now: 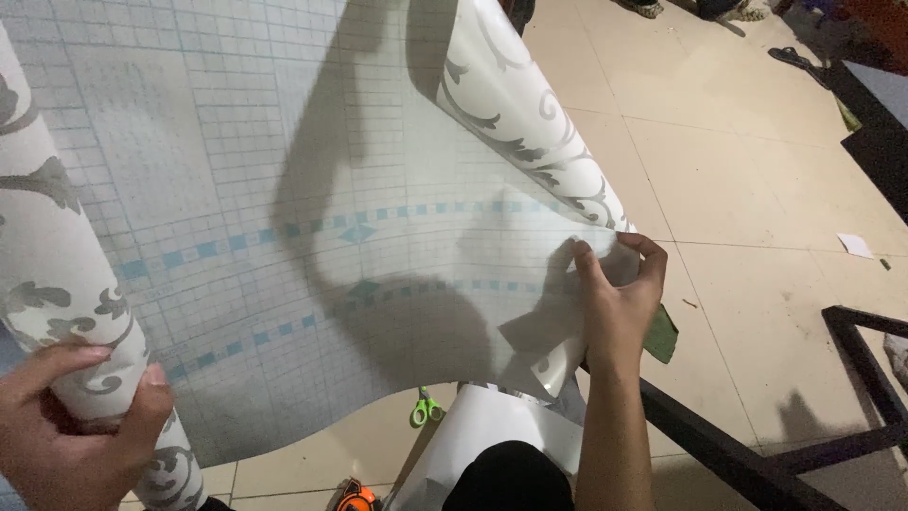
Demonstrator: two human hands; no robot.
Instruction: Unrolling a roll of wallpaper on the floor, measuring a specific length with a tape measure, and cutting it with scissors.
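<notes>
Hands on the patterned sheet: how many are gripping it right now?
2: the left hand grips the rolled end at bottom left; the right hand pinches the patterned sheet's curled corner at centre right.

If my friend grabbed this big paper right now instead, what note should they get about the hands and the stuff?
Left hand: gripping the rolled-up end of the white wallpaper sheet with grey swirls.
Right hand: pinching the sheet's curled corner, where a thin layer looks to be lifting off the blue-gridded backing.
Nearby: green-handled scissors on the beige tiled floor, a black metal frame to the right.
Done: sheet unrolled, corner started.
Left: most of the backing still on.
</notes>
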